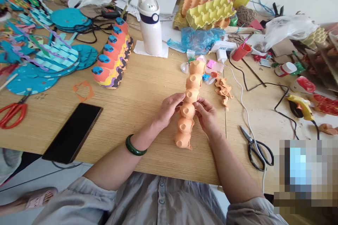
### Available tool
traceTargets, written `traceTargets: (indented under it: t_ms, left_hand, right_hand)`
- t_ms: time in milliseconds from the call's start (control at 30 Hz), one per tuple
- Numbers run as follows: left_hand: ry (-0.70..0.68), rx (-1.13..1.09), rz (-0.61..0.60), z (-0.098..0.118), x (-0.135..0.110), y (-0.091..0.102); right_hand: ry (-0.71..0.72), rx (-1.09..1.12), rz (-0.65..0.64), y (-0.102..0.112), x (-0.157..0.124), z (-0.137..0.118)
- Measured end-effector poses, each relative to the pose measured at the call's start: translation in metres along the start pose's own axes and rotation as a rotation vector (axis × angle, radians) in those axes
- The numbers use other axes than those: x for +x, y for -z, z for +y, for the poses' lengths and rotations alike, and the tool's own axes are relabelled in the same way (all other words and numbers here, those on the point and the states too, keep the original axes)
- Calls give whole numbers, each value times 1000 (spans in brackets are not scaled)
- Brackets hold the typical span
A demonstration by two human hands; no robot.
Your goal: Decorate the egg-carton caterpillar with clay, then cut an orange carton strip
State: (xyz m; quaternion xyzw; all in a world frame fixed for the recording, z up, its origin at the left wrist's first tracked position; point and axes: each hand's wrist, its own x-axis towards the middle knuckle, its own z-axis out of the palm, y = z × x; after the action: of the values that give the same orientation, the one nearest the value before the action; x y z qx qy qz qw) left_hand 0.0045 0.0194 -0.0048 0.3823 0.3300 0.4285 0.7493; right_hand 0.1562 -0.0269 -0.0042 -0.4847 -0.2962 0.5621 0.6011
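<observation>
Between my two hands is a strip of orange egg carton (187, 110), a single row of cups with their round bottoms facing up. My left hand (170, 108) grips its left edge near the middle, fingers partly hidden beneath. On the opposite edge, my right hand (207, 114) pinches it with the thumb on the side. Torn orange carton scraps (224, 91) lie just right of the strip. Black-handled scissors (257, 149) rest open to the right of my right forearm. A painted egg-carton strip (113, 54), orange, yellow, purple and black with blue tops, sits at the left.
A black phone (72, 132) and red-handled scissors (13, 112) lie at the left. A white bottle (150, 28) stands behind. Yellow egg cartons (210, 12) are piled at the back. A yellow glue gun (301, 107) and a white cable (244, 107) lie at the right.
</observation>
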Motion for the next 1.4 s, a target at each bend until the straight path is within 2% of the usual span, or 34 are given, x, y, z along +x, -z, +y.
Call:
traceTargets:
  t_ms: [133,400,600,933,1033,1233,1400]
  left_hand:
    - [39,28,-58,0,0,2]
    - [73,-138,-74,0,3,3]
    - [91,-171,43,3,5,2]
    - [94,-242,130,5,7,2]
    - [112,-242,98,8,7,3]
    - [297,-234,-92,14,5,4]
    - [318,-200,-33,11,6,12]
  right_hand:
    - [-13,-2,-16,0,0,1]
    - [-27,28,-4,1,-2,-3]
    - [-61,9,50,1,0,-2]
    - [-61,-100,-71,-1,-5,1]
    - [-45,-92,-59,-1,-5,1]
    - [3,-51,-14,2,0,1]
    - [135,-121,83,5,1,2]
